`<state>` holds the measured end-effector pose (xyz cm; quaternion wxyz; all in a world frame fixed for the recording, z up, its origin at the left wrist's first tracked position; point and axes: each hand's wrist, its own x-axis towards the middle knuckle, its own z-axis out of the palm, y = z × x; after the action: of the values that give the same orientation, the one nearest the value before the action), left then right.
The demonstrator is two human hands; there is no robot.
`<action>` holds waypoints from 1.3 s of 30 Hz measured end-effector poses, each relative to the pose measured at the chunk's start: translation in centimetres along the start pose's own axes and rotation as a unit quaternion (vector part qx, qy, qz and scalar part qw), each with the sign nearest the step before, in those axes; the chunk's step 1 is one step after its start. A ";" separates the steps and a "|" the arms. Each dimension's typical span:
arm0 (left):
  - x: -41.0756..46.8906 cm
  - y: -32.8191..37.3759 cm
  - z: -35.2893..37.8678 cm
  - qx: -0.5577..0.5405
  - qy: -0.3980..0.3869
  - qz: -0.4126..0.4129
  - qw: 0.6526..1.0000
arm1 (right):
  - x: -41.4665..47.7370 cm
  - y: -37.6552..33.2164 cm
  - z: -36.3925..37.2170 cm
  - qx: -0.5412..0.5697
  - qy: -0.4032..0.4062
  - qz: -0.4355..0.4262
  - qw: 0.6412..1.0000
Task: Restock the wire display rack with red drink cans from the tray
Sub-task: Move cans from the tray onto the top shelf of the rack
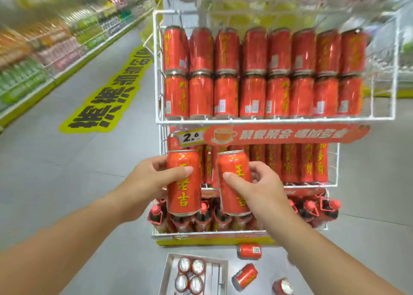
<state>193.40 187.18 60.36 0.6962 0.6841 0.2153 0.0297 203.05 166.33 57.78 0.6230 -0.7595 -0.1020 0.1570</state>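
A white wire display rack [274,121] stands ahead, its upper basket packed with two rows of red cans [263,73]. My left hand [145,182] grips one upright red can [184,194]. My right hand [259,182] grips a second upright red can [231,194] beside it. Both cans are held side by side in front of the left end of the middle shelf [312,184], which holds a row of red cans on its right. On the floor below lies the tray [171,272] with several upright cans [190,274].
Three red cans [244,276] lie loose on the grey floor right of the tray. The rack's bottom shelf holds dark bottles with red caps [312,212]. A price sign reading 2.6 [190,137] hangs under the upper basket. Stocked store shelves [44,48] line the aisle at left.
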 end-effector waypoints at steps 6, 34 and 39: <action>-3.1 16.3 0.6 0.027 -0.032 0.066 0.997 | -0.1 -16.1 -4.1 0.007 0.038 -0.054 0.998; 4.9 47.5 12.5 0.133 0.132 0.146 0.971 | 12.7 -42.8 -21.2 -0.065 0.076 -0.102 0.990; 7.8 47.6 14.8 0.186 0.133 0.151 0.962 | 16.5 -41.6 -22.4 -0.085 0.057 -0.094 0.990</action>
<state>217.59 178.81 103.90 0.5087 0.8162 0.2020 0.1848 228.24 160.03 100.58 0.5730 -0.8044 -0.1504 0.0454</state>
